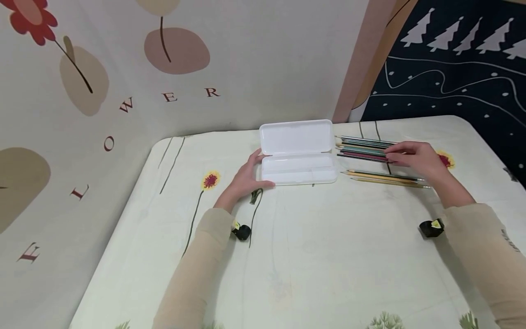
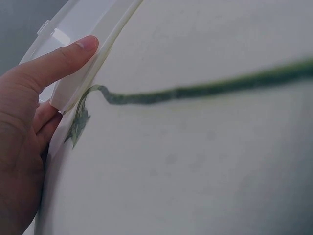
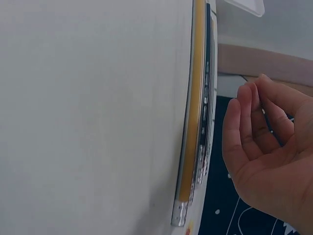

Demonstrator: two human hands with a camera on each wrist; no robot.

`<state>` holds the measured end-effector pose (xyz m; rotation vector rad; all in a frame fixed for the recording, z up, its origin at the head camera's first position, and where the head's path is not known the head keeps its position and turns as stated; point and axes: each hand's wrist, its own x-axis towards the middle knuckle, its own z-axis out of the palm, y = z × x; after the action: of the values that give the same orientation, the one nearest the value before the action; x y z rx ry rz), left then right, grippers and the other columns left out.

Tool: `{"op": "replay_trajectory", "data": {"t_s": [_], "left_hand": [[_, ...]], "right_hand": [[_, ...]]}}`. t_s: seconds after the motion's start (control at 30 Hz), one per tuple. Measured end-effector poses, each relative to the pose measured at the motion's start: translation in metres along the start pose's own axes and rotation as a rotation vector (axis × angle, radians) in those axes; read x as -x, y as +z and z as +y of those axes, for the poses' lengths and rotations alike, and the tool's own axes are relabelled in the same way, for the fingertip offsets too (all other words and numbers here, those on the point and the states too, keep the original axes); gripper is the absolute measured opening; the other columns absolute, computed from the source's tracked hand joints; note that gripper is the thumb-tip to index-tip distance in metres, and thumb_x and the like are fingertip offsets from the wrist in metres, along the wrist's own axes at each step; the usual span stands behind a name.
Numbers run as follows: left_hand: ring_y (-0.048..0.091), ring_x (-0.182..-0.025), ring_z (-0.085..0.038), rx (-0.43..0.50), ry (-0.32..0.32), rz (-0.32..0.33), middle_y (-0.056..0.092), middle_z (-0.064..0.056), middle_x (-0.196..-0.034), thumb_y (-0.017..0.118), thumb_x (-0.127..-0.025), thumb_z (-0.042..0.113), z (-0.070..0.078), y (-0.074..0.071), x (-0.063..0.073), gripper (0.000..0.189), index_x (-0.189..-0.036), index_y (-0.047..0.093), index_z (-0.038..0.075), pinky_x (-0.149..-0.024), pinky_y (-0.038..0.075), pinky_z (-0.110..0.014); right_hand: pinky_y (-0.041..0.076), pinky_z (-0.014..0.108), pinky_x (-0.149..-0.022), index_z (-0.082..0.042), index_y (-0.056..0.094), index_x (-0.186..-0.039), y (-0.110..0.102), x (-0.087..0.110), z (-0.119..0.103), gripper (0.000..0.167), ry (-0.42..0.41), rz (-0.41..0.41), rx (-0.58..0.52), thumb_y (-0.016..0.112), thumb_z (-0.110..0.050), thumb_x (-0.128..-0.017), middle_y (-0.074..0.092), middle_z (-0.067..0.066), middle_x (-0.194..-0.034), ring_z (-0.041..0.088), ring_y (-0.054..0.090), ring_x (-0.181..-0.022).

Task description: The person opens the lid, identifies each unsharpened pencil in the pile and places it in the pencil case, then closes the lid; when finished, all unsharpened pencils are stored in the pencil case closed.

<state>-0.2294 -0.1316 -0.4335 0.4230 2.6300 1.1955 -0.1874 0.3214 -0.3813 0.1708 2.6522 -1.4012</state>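
A white pencil case [image 1: 299, 169] lies on the table with its lid [image 1: 296, 137] raised at the back; no pencils show inside. My left hand [image 1: 246, 176] holds its left end, thumb along the front edge and fingers behind. In the left wrist view that thumb [image 2: 73, 56] rests on the case's side. To the right of the case lies a row of several dark and coloured pencils [image 1: 361, 148]. My right hand [image 1: 419, 157] hovers over their right ends, its fingers [image 3: 232, 127] loosely bent, with nothing seen between them in the right wrist view.
Nearer the front lies a smaller group of yellow and dark pencils [image 1: 386, 178]. A pale flower-print cloth [image 1: 304, 256] covers the table. Behind the table hang a light printed curtain [image 1: 267, 59] and a dark cloth with white trees [image 1: 452, 82].
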Motion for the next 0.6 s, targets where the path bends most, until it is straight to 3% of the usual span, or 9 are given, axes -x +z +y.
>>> {"op": "replay_trajectory", "data": {"t_s": [0.1, 0.27, 0.4, 0.6], "left_hand": [[0.025, -0.153, -0.027, -0.004, -0.006, -0.004, 0.039, -0.005, -0.16, 0.087, -0.076, 0.033, 0.0, 0.0, 0.0, 0.115, -0.16, 0.011, 0.02, -0.125, 0.02, -0.051], [0.025, -0.153, -0.027, -0.003, -0.008, -0.003, 0.038, -0.005, -0.16, 0.087, -0.075, 0.033, 0.0, 0.0, 0.0, 0.115, -0.161, 0.011, 0.019, -0.125, 0.02, -0.051], [0.025, -0.153, -0.027, 0.0, -0.006, -0.002, 0.039, -0.004, -0.16, 0.087, -0.075, 0.033, 0.0, 0.0, 0.0, 0.115, -0.161, 0.011, 0.02, -0.125, 0.02, -0.051], [0.026, -0.153, -0.027, 0.004, -0.009, 0.001, 0.039, -0.004, -0.16, 0.087, -0.075, 0.034, -0.001, 0.0, 0.0, 0.115, -0.16, 0.012, 0.02, -0.125, 0.021, -0.051]], "right_hand": [[0.052, 0.006, -0.075, -0.017, 0.069, -0.122, -0.004, 0.001, 0.005, 0.035, 0.012, 0.014, -0.007, 0.066, -0.038, -0.095, 0.055, -0.024, -0.1, -0.01, 0.058, -0.082], [0.053, 0.006, -0.074, -0.038, 0.07, -0.102, -0.012, 0.002, 0.012, 0.008, 0.015, 0.022, -0.057, 0.067, -0.036, -0.095, 0.056, -0.032, -0.091, -0.013, 0.061, -0.079], [0.052, 0.006, -0.073, -0.045, 0.069, -0.092, -0.02, 0.004, 0.017, 0.013, 0.018, 0.023, -0.09, 0.067, -0.032, -0.095, 0.059, -0.034, -0.086, -0.014, 0.063, -0.077], [0.05, 0.005, -0.071, -0.048, 0.067, -0.089, -0.026, 0.005, 0.024, 0.011, 0.057, 0.059, -0.05, 0.067, -0.038, -0.094, 0.058, -0.036, -0.082, -0.013, 0.06, -0.075]]}}
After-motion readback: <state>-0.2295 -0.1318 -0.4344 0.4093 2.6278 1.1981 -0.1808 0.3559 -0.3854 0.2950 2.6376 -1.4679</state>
